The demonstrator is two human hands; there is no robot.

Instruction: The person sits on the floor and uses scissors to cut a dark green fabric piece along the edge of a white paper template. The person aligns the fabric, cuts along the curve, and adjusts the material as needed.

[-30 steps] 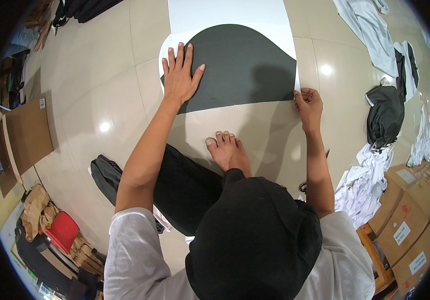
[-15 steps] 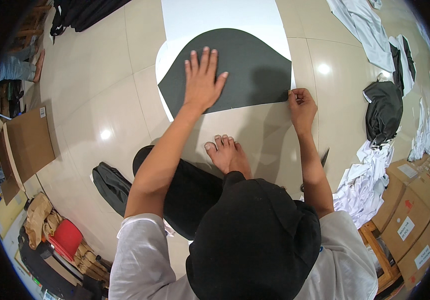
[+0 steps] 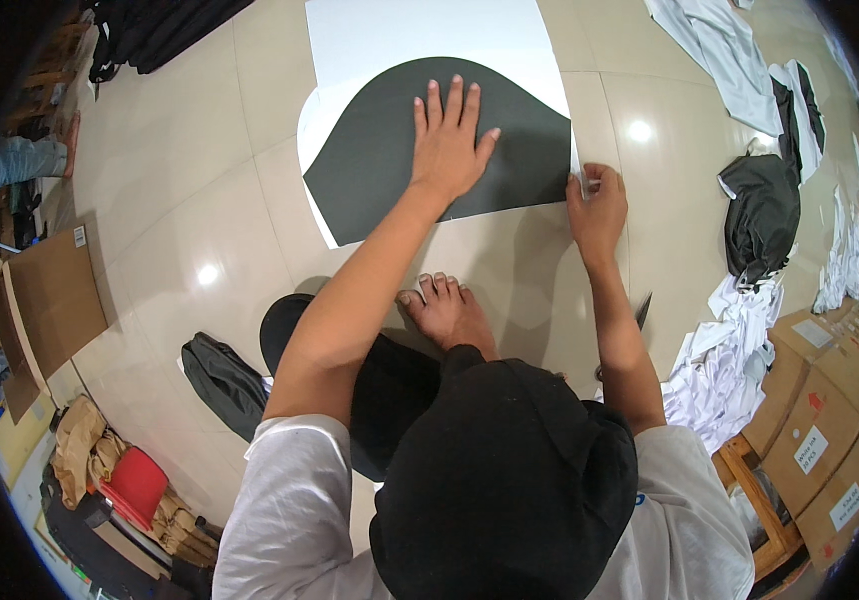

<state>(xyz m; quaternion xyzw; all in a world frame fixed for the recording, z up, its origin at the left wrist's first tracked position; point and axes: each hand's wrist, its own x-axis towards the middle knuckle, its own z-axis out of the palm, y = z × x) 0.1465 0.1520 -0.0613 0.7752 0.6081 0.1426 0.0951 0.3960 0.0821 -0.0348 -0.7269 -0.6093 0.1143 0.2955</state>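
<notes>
A dark grey panel [image 3: 350, 170] with a curved top lies flat on the floor over a white sheet [image 3: 430, 28]. I cannot tell whether the sheet is paper or cloth. My left hand [image 3: 447, 150] rests flat near the middle of the panel, fingers spread. At the panel's lower right corner, my right hand [image 3: 600, 205] has its fingers curled in a pinch around the narrow white edge that shows beside the grey. Its fingertips partly hide what they grip.
My bare foot [image 3: 450, 312] is just below the panel. Scissors [image 3: 644, 312] lie partly hidden by my right forearm. White cloth scraps [image 3: 725, 375], a dark bundle [image 3: 762, 215] and cardboard boxes [image 3: 820, 400] stand right; an open carton [image 3: 55, 300] is left.
My left hand has slid to the right across the grey panel, still flat. My right hand stays at the corner, its thumb and fingers slightly shifted. The whole view has moved a little.
</notes>
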